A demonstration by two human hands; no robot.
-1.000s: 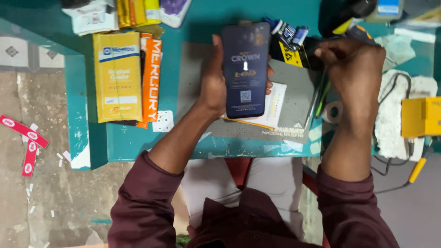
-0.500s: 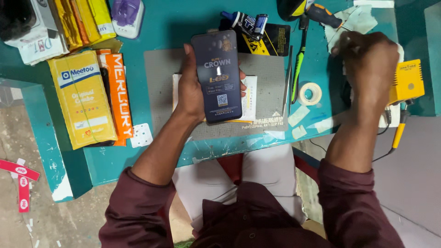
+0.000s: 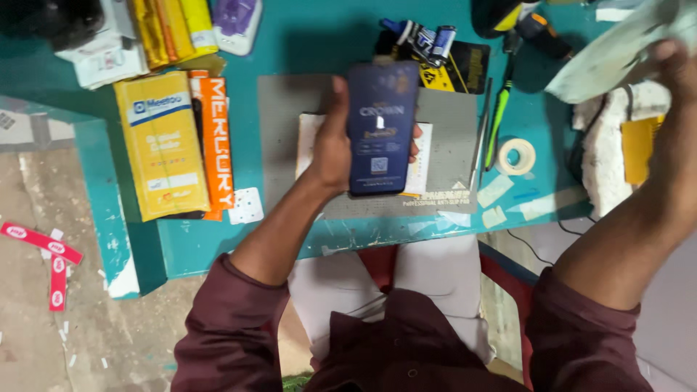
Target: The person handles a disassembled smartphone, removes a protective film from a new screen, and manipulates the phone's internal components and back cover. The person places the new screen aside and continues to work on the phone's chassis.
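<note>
- The left hand (image 3: 330, 141) grips a dark blue rectangular phone-shaped panel with a printed film on its face (image 3: 382, 127), thumb along the left edge and fingertips showing at the right edge, holding it flat and raised above the grey work mat (image 3: 283, 131).
- Under the panel a white card (image 3: 425, 156) lies on the mat.
- The right hand (image 3: 671, 80), at the upper right and blurred, is clenched on a pale greenish cloth (image 3: 617, 51) lifted off the teal tabletop (image 3: 319, 36) — how firmly, I cannot tell.
- To wipe well, I judge the panel should stay level and pinched only by its edges, so fingers leave no marks on the face.
- The cloth is best brought in flat and drawn in one direction — not scrubbed.
- Nearby: a roll of white tape (image 3: 517, 156), a green-handled tool (image 3: 499, 116), slim metal tweezers (image 3: 479, 145), a yellow flat box (image 3: 161, 145) and an orange box (image 3: 216, 141).
</note>
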